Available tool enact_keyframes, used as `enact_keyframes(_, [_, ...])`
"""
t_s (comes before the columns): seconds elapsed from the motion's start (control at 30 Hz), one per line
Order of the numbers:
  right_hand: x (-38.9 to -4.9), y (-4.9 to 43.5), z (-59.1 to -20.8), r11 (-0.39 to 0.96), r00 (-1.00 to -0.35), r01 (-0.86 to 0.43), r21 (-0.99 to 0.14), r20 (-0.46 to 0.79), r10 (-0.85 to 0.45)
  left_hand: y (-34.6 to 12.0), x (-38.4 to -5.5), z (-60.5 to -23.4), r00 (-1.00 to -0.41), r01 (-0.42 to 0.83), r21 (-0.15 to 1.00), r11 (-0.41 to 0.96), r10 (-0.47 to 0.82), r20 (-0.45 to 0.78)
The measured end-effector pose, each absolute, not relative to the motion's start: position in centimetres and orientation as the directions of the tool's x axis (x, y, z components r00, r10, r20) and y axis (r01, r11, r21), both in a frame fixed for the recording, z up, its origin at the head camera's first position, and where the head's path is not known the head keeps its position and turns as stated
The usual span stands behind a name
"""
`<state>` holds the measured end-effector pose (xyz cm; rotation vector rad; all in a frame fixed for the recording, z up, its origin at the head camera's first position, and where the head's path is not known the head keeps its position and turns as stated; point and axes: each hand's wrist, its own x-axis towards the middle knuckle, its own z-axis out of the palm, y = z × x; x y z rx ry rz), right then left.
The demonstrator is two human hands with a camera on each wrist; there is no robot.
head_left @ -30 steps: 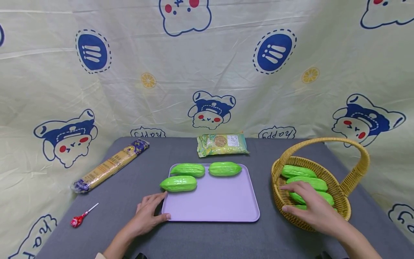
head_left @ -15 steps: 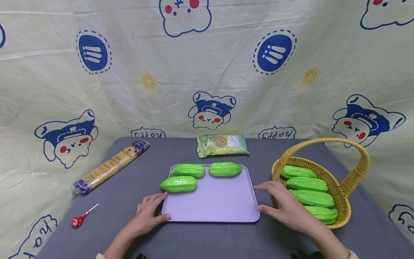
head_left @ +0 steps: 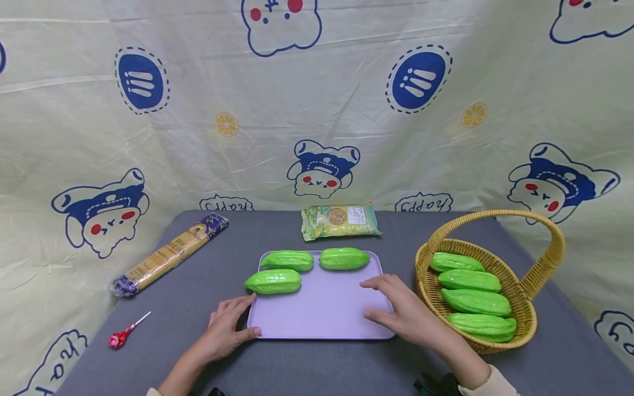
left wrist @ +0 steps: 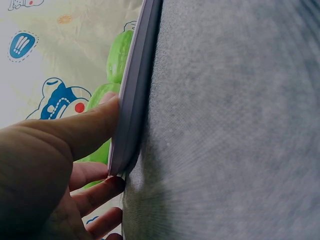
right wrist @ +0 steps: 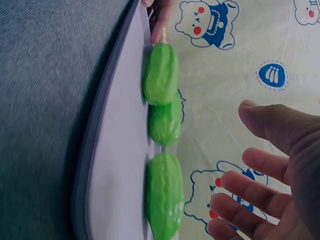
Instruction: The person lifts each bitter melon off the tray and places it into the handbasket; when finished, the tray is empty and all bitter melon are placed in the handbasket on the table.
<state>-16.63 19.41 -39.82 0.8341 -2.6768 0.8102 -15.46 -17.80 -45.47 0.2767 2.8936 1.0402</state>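
My left hand (head_left: 225, 327) holds the left front corner of a lilac tray (head_left: 337, 324), thumb at its rim and fingers beside the edge. Two green bitter melons, one at the back left (head_left: 287, 260) and one at the back right (head_left: 344, 258), lie along the tray's far side. A third bitter melon (head_left: 273, 281) sits nearer, its pointed end past the left rim. Over the tray's right part, my right hand (head_left: 406, 313) is spread with nothing between thumb and fingers. In the right wrist view, its fingers (right wrist: 255, 187) are apart from the melons.
Right of the tray stands a wicker basket (head_left: 527, 324) with a tall handle, holding several more bitter melons (head_left: 477, 302). A green packet (head_left: 340, 221) lies behind the tray. To the left are a long noodle packet (head_left: 170, 256) and a red lollipop (head_left: 119, 337).
My right hand has moved left from above the basket to over the tray's right part, uncovering the melons in the basket. The left hand and the tray have stayed in place.
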Motion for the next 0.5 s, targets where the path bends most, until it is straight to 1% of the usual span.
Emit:
enact_keyframes(0.13, [-17.0, 18.3, -40.1, 0.667, -0.801, -0.598, -0.445, 0.371, -0.47, -17.8, -15.5, -45.6, -0.982, 0.153, 0.637, 0.756, 0.187, 0.014])
enact_keyframes(0.5, [-17.8, 14.8, -40.4, 0.658, -0.816, -0.578, -0.484, 0.342, -0.465, -17.8, -15.5, -45.5, -0.982, 0.147, 0.633, 0.76, 0.186, 0.004])
